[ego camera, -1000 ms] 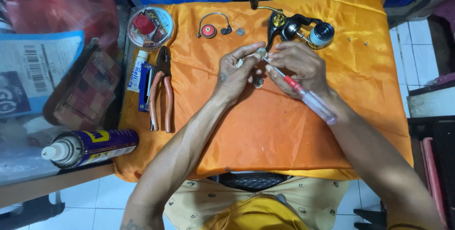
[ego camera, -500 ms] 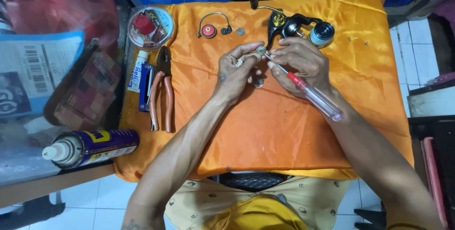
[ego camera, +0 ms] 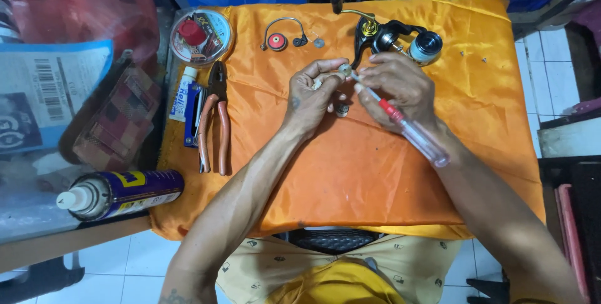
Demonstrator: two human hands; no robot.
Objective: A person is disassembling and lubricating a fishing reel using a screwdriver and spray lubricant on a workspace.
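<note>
My left hand (ego camera: 311,96) pinches a small pale round part (ego camera: 344,70) between thumb and fingers over an orange cloth (ego camera: 350,172). My right hand (ego camera: 400,86) holds a screwdriver (ego camera: 410,130) with a clear handle and red collar; its tip touches the small part. Just behind my hands lies a black and gold fishing reel (ego camera: 388,36). A small metal piece (ego camera: 342,110) rests on the cloth under my hands.
Orange-handled pliers (ego camera: 214,119) and a small tube (ego camera: 181,94) lie at the cloth's left edge. A round clear container (ego camera: 201,35), a wire bail with a red disc (ego camera: 278,38) and a spray can (ego camera: 122,192) are also around. White floor tiles show on the right.
Both hands stay together on the small part; the screwdriver handle has shifted slightly. Nothing else has moved.
</note>
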